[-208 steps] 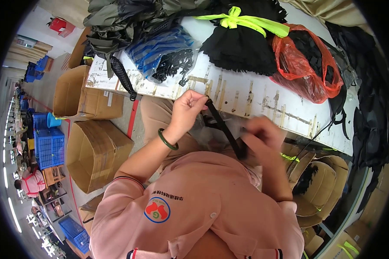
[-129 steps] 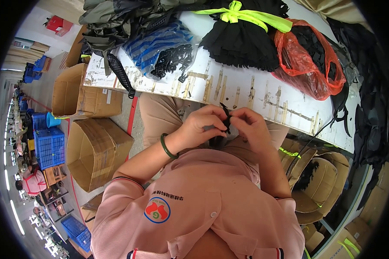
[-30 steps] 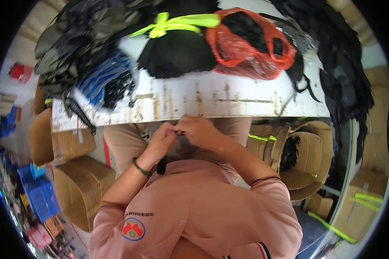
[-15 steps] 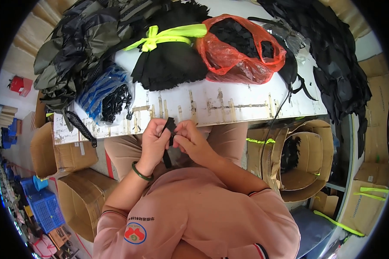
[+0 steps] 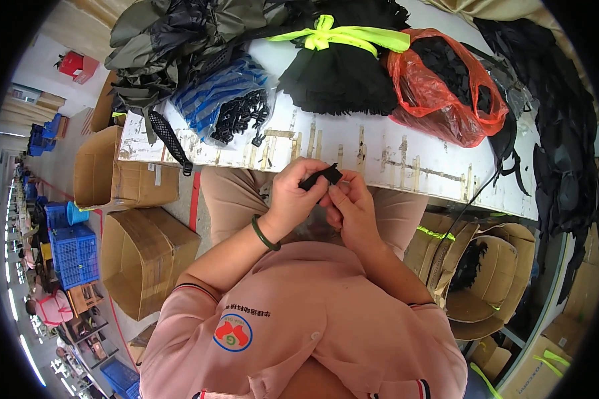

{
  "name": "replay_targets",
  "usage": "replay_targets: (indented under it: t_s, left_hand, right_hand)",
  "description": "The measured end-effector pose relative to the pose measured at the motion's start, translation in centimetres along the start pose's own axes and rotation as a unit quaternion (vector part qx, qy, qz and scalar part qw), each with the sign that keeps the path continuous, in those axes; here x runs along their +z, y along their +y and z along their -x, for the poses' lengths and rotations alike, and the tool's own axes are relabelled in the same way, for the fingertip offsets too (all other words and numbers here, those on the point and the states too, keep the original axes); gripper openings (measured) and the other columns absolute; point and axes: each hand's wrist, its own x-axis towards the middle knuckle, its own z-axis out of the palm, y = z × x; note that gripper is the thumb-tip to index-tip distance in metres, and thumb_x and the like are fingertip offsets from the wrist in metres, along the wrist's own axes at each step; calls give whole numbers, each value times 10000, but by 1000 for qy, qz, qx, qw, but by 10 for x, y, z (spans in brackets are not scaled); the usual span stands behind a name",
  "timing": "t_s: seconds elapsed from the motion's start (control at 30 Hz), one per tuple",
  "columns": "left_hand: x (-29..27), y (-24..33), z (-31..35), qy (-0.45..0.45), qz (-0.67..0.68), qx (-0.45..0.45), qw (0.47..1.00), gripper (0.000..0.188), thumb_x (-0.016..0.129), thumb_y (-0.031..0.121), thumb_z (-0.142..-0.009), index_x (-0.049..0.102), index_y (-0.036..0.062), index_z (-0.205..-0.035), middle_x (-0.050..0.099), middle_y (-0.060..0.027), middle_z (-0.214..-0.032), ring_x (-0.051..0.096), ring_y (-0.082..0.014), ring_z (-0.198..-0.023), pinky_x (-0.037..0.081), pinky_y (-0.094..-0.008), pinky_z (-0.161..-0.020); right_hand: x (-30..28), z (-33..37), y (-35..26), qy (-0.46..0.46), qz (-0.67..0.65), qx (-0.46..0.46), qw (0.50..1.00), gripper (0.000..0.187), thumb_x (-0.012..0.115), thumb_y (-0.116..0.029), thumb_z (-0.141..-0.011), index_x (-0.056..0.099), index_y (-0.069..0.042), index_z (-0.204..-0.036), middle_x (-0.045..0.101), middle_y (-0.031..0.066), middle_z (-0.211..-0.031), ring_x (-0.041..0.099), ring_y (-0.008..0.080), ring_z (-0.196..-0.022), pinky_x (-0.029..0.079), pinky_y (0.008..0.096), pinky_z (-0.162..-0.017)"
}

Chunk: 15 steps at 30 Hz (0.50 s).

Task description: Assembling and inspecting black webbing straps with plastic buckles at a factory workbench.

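Observation:
Both hands meet in front of the table's near edge, over my lap. My left hand [image 5: 298,189], with a dark green bangle [image 5: 265,233] on its wrist, pinches a short black fabric strap [image 5: 323,176] with a frayed upper end. My right hand [image 5: 350,203] is closed at the strap's right side, its thumb and fingers pressed on it. Whether a small part sits between the fingers is hidden. Nearest on the table is a clear bag of black plastic buckles [image 5: 241,118], beside blue striped plastic [image 5: 209,93].
A bundle of black fabric pieces [image 5: 339,80] tied with a neon yellow strip lies on the white table [image 5: 299,143]. Right of it is a red plastic bag [image 5: 439,120] of black pieces. Dark bags [image 5: 153,53] are piled left. Cardboard boxes [image 5: 143,259] flank my legs.
The view has turned, so the table's things appear farther right. My hands have drawn closer together, and the strap's tail that hung below them no longer shows.

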Motion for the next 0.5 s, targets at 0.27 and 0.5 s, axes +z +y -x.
replay_targets:
  t_s: [0.27,0.5]
  left_hand:
    - [-3,0,-4,21,-128,151,980,203,664,-25,-712,623,34,-901,609,-103,-784,616,-253,-687,496,-315,-584]
    - [-3,2,-5,19,-131,172,976,199,672,-6,-706,623,38,-894,603,-107,-770,602,-271,-665,492,-326,-575]
  right_hand:
    - [6,-1,10,52,78,-63,994,160,518,-105,-937,429,-106,-1069,558,48,-772,387,45,-499,273,184,-404]
    - [3,-1,-2,24,-38,17,999,161,546,-131,-929,439,-115,-1048,538,30,-730,386,52,-497,259,193,-398]
